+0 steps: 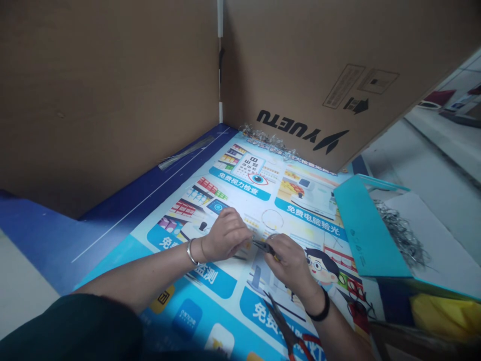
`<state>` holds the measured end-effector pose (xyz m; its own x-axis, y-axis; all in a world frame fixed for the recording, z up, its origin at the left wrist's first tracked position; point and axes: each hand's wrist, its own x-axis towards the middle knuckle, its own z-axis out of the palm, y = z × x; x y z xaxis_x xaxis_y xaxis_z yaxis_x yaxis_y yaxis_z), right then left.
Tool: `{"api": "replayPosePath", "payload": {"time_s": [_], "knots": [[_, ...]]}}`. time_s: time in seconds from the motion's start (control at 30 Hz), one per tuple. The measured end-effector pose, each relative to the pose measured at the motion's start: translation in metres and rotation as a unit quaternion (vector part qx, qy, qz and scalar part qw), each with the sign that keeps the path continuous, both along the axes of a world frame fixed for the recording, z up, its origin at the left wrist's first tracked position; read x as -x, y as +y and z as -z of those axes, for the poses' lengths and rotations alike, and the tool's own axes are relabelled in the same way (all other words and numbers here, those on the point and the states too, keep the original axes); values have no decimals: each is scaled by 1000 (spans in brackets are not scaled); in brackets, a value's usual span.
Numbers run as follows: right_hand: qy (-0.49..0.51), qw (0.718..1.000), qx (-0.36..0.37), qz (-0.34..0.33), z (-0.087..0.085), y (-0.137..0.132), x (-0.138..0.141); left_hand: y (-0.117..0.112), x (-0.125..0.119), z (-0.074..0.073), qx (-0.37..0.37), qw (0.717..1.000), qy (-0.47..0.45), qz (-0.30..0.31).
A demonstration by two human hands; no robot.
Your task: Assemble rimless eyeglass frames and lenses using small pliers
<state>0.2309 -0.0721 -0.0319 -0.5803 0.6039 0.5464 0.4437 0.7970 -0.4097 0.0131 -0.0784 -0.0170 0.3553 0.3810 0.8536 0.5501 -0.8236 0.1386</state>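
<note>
Black pliers (266, 246) are poking from the tightly curled right hand (288, 259), which is half-hiding them; the left hand (227, 233) is making a fist, hiding whether it holds anything.

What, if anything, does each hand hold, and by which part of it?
The right hand holds pliers by the handles; for the left hand, I cannot tell.

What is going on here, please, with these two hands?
A person is working with pliers over a printed poster. The right hand grips the pliers, their tips pointing at the closed left hand; anything held in it is too small to make out. Red-handled scissors lie near the right forearm. To the right, a turquoise box holds a tangle of thin metallic strands.
</note>
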Motion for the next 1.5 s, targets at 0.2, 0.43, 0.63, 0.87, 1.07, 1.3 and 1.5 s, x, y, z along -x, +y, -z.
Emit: {"api": "replayPosePath", "payload": {"time_s": [0.2, 0.43, 0.63, 0.87, 1.07, 1.3, 1.5], "knots": [[0, 1000, -7, -3, 0, 0, 0, -1, 0, -1, 9, 1000, -1, -2], [0, 1000, -7, -5, -4, -1, 2, -1, -1, -1, 18, 1000, -12, 10], [-1, 1000, -6, -6, -4, -2, 2, -2, -1, -1, 21, 1000, -16, 17], [-7, 1000, 13, -12, -7, -3, 3, -2, -1, -3, 17, 999, -17, 24], [-24, 999, 39, -11, -11, -4, 4, -2, -1, -2, 21, 999, -19, 22], [-11, 1000, 16, -15, -8, -3, 2, -2, -1, -2, 16, 999, -23, 18], [-22, 999, 27, -6, -7, -2, 0, -1, -2, -3, 40, 998, -27, 26]]}}
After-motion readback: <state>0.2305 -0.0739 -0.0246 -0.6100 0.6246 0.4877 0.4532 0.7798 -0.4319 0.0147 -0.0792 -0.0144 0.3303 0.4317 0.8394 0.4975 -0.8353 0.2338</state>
